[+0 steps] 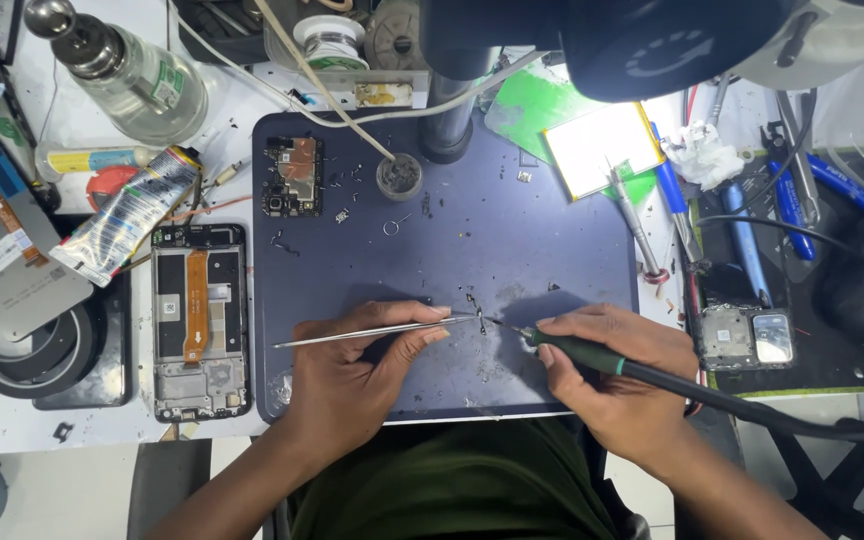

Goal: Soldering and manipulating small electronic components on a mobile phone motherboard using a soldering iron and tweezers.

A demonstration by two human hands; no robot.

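My left hand point(357, 375) rests on the dark blue work mat point(452, 230) and holds thin metal tweezers point(372, 331) whose tips point right at a tiny dark part point(481, 322). My right hand point(617, 375) grips a soldering iron point(577, 353) with a green collar and black cable; its tip meets the same part from the right. An opened phone frame with an orange flex cable point(199, 320) lies left of the mat. A small circuit board point(293, 177) sits on the mat's upper left.
A microscope column point(449, 110) and head stand at the top centre. A glass bottle point(127, 70), glue tube point(127, 215), tape roll point(17, 345) and solder spool point(332, 40) crowd the left and back. Screwdrivers, blue tools point(747, 245) and another phone part point(747, 338) lie on the right.
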